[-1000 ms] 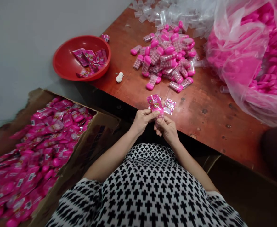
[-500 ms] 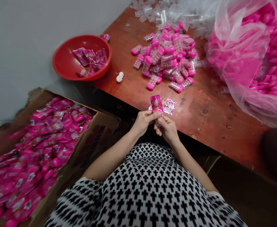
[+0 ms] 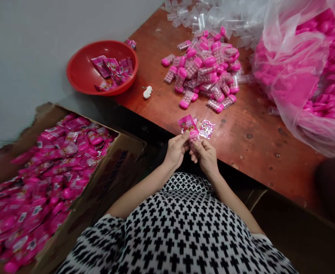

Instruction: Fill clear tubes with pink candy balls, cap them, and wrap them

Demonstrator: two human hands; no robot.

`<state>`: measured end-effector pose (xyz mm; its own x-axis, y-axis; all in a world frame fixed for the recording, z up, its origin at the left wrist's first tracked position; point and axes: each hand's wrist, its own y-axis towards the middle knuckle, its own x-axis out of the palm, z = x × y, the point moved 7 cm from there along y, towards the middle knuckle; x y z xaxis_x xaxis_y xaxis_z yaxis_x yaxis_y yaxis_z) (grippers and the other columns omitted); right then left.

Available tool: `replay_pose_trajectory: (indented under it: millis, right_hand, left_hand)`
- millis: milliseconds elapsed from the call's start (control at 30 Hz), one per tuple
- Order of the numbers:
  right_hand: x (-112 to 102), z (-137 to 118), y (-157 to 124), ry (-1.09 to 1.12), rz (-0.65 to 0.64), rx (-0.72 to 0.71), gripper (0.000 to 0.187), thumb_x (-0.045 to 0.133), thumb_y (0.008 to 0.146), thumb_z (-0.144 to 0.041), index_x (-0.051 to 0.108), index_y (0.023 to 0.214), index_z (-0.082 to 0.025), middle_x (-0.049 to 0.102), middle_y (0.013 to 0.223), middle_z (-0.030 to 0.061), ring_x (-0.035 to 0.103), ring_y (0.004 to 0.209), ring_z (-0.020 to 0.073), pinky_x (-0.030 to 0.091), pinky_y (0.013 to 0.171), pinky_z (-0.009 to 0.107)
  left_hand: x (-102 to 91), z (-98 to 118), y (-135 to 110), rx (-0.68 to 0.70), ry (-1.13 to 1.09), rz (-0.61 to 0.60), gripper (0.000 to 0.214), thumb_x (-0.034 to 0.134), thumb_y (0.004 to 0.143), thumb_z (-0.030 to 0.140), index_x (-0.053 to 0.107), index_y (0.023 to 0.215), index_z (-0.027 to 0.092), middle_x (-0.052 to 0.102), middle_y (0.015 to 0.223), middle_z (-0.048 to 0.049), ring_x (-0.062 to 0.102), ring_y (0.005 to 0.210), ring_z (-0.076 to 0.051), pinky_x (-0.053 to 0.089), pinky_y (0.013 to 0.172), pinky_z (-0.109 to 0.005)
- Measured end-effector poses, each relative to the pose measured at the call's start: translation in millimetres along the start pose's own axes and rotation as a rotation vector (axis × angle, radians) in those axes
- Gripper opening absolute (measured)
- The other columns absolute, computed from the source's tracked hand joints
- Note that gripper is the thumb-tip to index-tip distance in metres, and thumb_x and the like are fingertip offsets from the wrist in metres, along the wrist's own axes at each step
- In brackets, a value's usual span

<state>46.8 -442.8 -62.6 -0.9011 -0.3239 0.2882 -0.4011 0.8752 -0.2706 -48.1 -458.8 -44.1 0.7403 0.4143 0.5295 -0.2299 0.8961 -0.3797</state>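
Note:
Near the table's front edge, my left hand (image 3: 176,152) pinches a printed pink packet (image 3: 186,121) between thumb and fingers. Close beside it, my right hand (image 3: 208,155) is closed around a small clear candy tube (image 3: 194,137) with a pink cap and pale pink beads inside. The capped end meets the lower part of the packet; whether it is inside cannot be made out. Just behind my hands, another flat pink packet (image 3: 207,129) lies on the table. A heap of filled candy tubes (image 3: 203,70) is farther back.
A red bowl (image 3: 78,78) of pink packets stands at the table's left corner, near a small white lump (image 3: 147,92). Clear empty tubes (image 3: 210,19) lie at the back. A plastic bag (image 3: 289,76) of pink caps is right. Below left, a cardboard box (image 3: 122,152) holds packed candies.
The packet has tilted to the left, and the pink cap now shows against its lower part. My left thumb has shifted up along the packet. The view has moved slightly.

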Motion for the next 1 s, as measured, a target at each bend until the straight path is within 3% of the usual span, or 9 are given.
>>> replay_pose_trajectory:
  millis: [100, 233, 400, 567, 800, 900, 1000]
  right_hand:
    - [0.8, -5.4, -3.3, -0.096, 0.049, -0.059, 0.028, 0.062, 0.079, -0.046, 0.055, 0.082, -0.019, 0.06, 0.058, -0.0054, 0.051, 0.039, 0.0054, 0.039, 0.035, 0.016]
    - [0.2, -12.9, -4.9, -0.154, 0.101, -0.123, 0.026, 0.063, 0.079, -0.044, 0.056, 0.086, -0.02, 0.058, 0.059, -0.0066, 0.05, 0.041, 0.0047, 0.04, 0.037, 0.015]
    - [2.8, -2.3, 0.5, 0.077, -0.024, -0.009, 0.031, 0.063, 0.078, -0.048, 0.053, 0.076, -0.019, 0.06, 0.059, -0.0043, 0.052, 0.039, 0.0059, 0.039, 0.034, 0.016]
    - [3.4, 3.2, -4.3, 0.158, -0.099, 0.035, 0.039, 0.068, 0.073, -0.049, 0.056, 0.098, -0.021, 0.068, 0.084, 0.0009, 0.067, 0.068, 0.0125, 0.056, 0.054, 0.024]
    - [6.8, -0.2, 7.6, 0.198, -0.03, 0.056, 0.039, 0.077, 0.063, -0.043, 0.047, 0.077, -0.022, 0.062, 0.054, -0.0066, 0.06, 0.045, 0.011, 0.052, 0.043, 0.021]
    - [18.1, -1.9, 11.2, 0.153, -0.08, 0.081, 0.041, 0.077, 0.063, -0.045, 0.047, 0.077, -0.021, 0.065, 0.058, -0.0049, 0.061, 0.045, 0.0107, 0.051, 0.042, 0.02]
    - [16.6, -10.3, 10.9, 0.045, -0.122, 0.047, 0.038, 0.07, 0.07, -0.049, 0.049, 0.084, -0.021, 0.069, 0.067, -0.0015, 0.063, 0.051, 0.0119, 0.051, 0.045, 0.022]
  left_hand:
    - [-3.6, 3.2, 4.0, -0.005, 0.007, 0.033, 0.041, 0.079, 0.056, 0.045, 0.06, 0.064, 0.01, 0.062, 0.06, -0.0028, 0.055, 0.048, -0.008, 0.044, 0.044, -0.02]
    - [-0.6, 1.6, 3.4, 0.002, 0.037, 0.041, 0.039, 0.08, 0.056, 0.042, 0.059, 0.062, 0.01, 0.059, 0.053, -0.0005, 0.05, 0.041, -0.007, 0.039, 0.038, -0.019]
    - [1.4, -2.0, 0.4, -0.044, 0.053, -0.039, 0.036, 0.078, 0.061, 0.04, 0.058, 0.059, 0.01, 0.053, 0.045, 0.0015, 0.049, 0.035, -0.009, 0.04, 0.036, -0.022]
    - [-17.6, 7.4, 5.0, -0.004, -0.012, 0.06, 0.03, 0.081, 0.058, 0.033, 0.065, 0.066, 0.009, 0.063, 0.061, -0.0021, 0.059, 0.056, -0.009, 0.05, 0.055, -0.021]
    - [-10.8, -9.7, -7.5, -0.07, 0.028, -0.012, 0.031, 0.081, 0.056, 0.034, 0.063, 0.058, 0.009, 0.055, 0.051, 0.0007, 0.049, 0.047, -0.006, 0.043, 0.047, -0.02]
    - [-28.9, 13.7, -19.2, 0.01, 0.039, 0.044, 0.031, 0.08, 0.058, 0.038, 0.065, 0.062, 0.011, 0.066, 0.065, -0.0047, 0.06, 0.058, -0.012, 0.051, 0.058, -0.027]
    - [-70.2, 66.6, -36.5, 0.325, -0.018, 0.213, 0.041, 0.067, 0.069, 0.056, 0.069, 0.087, 0.02, 0.072, 0.093, -0.0039, 0.067, 0.083, -0.017, 0.054, 0.076, -0.032]
